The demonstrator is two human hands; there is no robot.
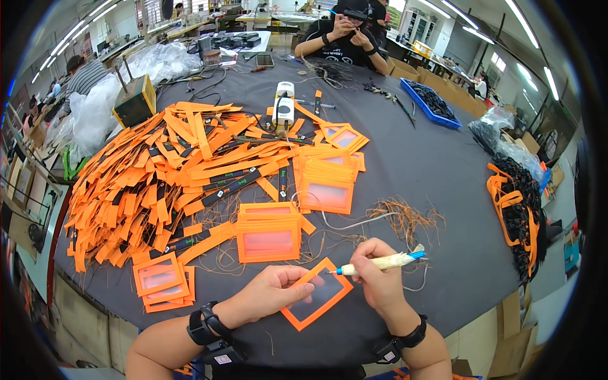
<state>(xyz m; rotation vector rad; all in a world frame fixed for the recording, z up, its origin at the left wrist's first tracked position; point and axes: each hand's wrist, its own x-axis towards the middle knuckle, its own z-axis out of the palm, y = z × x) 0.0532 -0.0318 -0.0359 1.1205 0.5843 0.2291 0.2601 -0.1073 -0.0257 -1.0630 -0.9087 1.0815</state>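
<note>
Black wristbands [209, 324] ring both forearms at the near edge of the desk [443, 190]. Just beyond, the left hand [275, 292] has its grip closed on an orange-bordered panel [323, 292], the thumb laid over its left border and clear window, probably to steady it while leaving the far corner bare. That panel sits turned cornerwise, between the two hands. The right hand [378, 275] holds a pen-like tool [378, 264], wrapped in cream tape, in a narrow pencil grip that seems meant for fine control; its tip points left at the panel's far corner, though whether they touch is hard to tell.

To the left, a small pile of panels [163, 282] lies near the desk edge. Straight ahead, a neat stack [269, 237] stands close, likely for easy reach, and hems in movement that way. A large heap of orange strips [145, 183] blocks the far left. Rightward there is open room past a thread tangle [405, 218], out to a bundle of straps [522, 221] on the right edge. Farther off come a second stack [327, 183], a white power strip [284, 104], a blue tray [432, 103] and a co-worker [345, 38].
</note>
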